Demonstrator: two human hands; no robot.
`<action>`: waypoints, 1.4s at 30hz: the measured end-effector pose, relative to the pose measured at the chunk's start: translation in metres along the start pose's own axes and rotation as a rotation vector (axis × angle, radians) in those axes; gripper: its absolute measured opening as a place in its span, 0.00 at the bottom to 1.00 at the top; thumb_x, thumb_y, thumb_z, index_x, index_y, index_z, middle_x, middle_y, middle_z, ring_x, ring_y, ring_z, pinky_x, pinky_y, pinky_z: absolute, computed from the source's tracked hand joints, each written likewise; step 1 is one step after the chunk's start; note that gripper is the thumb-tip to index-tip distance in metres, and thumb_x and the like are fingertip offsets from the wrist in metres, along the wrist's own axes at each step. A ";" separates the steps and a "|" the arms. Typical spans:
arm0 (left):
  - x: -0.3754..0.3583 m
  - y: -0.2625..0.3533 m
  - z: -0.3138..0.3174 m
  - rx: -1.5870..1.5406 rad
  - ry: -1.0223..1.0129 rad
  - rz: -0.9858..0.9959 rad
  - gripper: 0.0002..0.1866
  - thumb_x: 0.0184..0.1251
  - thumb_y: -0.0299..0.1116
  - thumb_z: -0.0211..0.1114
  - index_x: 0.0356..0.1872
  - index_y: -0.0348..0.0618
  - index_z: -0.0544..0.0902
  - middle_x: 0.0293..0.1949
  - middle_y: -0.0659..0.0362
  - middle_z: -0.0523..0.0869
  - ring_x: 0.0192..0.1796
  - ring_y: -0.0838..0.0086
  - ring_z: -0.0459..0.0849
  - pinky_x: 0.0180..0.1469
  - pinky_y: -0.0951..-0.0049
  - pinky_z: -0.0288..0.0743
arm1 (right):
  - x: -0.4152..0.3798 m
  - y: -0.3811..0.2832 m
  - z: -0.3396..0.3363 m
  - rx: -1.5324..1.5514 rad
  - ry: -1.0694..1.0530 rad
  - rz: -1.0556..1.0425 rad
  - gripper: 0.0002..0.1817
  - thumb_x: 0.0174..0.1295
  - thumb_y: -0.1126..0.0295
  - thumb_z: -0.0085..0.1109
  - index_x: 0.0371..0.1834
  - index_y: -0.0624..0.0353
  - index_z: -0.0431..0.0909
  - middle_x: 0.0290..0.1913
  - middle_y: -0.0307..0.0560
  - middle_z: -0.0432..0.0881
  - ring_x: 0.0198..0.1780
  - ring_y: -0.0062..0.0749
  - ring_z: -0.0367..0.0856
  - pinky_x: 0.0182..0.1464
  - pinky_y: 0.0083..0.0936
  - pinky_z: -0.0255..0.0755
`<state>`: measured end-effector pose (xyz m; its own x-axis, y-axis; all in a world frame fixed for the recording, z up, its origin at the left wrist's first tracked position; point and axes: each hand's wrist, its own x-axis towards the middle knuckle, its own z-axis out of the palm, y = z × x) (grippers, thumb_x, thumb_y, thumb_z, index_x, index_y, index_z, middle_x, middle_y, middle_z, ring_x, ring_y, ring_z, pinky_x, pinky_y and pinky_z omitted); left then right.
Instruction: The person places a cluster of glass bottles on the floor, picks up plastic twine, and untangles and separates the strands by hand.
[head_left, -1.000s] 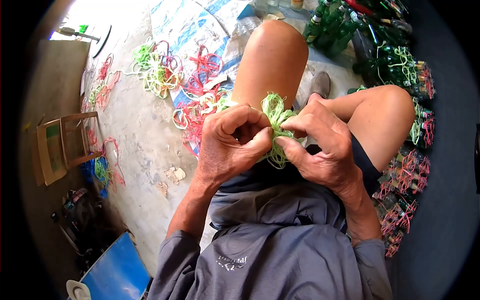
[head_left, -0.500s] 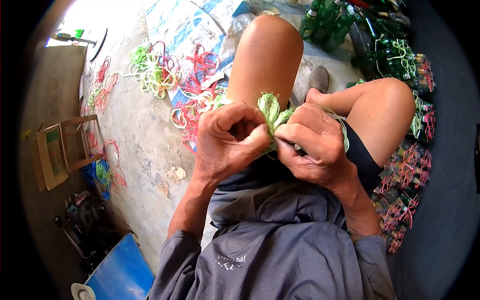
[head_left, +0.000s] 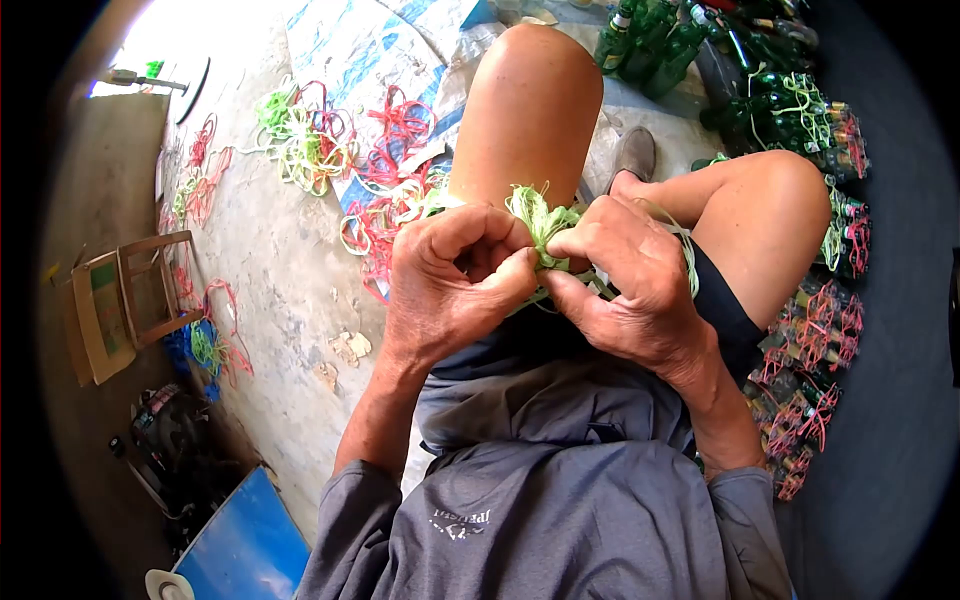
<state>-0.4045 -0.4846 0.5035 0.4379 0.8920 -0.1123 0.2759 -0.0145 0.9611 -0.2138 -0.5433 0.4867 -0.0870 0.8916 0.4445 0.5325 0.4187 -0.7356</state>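
Bundle: a light green, loosely looped bundle of thin stringy strands (head_left: 541,213) is sitting near the centre of the frame, between the person's two hands and in front of the raised bare knee.
Left hand: the left hand (head_left: 455,275) is curling at centre left, thumb and forefinger tips narrowing together at the near edge of the bundle, pinching it there.
Right hand: the right hand (head_left: 640,285) is facing it from just right of centre, thumb and forefinger closing narrowly on the bundle's strands.
Trailing strands: a few pale green strands (head_left: 691,262) are looping out beyond the right hand, over the dark shorts (head_left: 728,305).
Tangled strips: a red and pale green heap of flat strips (head_left: 312,150) is lying at the upper left, partly on a blue-and-white striped sheet (head_left: 345,45).
Bottles: green glass bottles (head_left: 668,52) are standing at the upper right; below them, along the right side, rows of bottles tied with pink cord (head_left: 800,345) are lying stacked.
Left side: a brown wooden frame (head_left: 150,290) is resting by the wall, and a flat blue panel (head_left: 245,545) is showing at the lower left.
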 end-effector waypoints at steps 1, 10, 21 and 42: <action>0.000 0.001 0.000 0.011 -0.004 0.006 0.03 0.59 0.20 0.69 0.27 0.39 0.84 0.20 0.73 0.80 0.24 0.94 0.72 0.26 0.86 0.64 | 0.000 -0.001 0.001 -0.009 -0.001 0.005 0.12 0.49 0.81 0.72 0.36 0.60 0.81 0.33 0.48 0.77 0.35 0.49 0.80 0.40 0.40 0.75; 0.001 0.004 -0.001 0.004 0.010 -0.091 0.02 0.59 0.21 0.68 0.27 0.38 0.85 0.20 0.73 0.80 0.24 0.94 0.72 0.26 0.86 0.64 | -0.011 0.007 0.007 0.124 0.082 -0.060 0.12 0.50 0.84 0.70 0.38 0.60 0.84 0.31 0.43 0.78 0.33 0.41 0.78 0.38 0.36 0.72; 0.000 0.003 0.001 -0.013 -0.009 -0.068 0.03 0.59 0.21 0.68 0.28 0.38 0.85 0.20 0.73 0.80 0.24 0.94 0.71 0.26 0.86 0.64 | -0.016 0.006 0.013 0.152 0.089 0.059 0.13 0.49 0.84 0.70 0.37 0.60 0.81 0.35 0.48 0.80 0.36 0.46 0.80 0.40 0.37 0.76; 0.003 0.004 0.002 0.037 -0.026 -0.042 0.05 0.60 0.20 0.69 0.27 0.38 0.82 0.22 0.73 0.77 0.25 0.93 0.70 0.27 0.85 0.62 | -0.018 0.003 0.013 0.167 0.058 0.084 0.13 0.49 0.84 0.70 0.38 0.60 0.80 0.33 0.49 0.78 0.35 0.49 0.81 0.38 0.39 0.75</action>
<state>-0.4004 -0.4833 0.5067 0.4474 0.8799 -0.1598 0.3261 0.0059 0.9453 -0.2218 -0.5558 0.4700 0.0034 0.9153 0.4028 0.3887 0.3699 -0.8438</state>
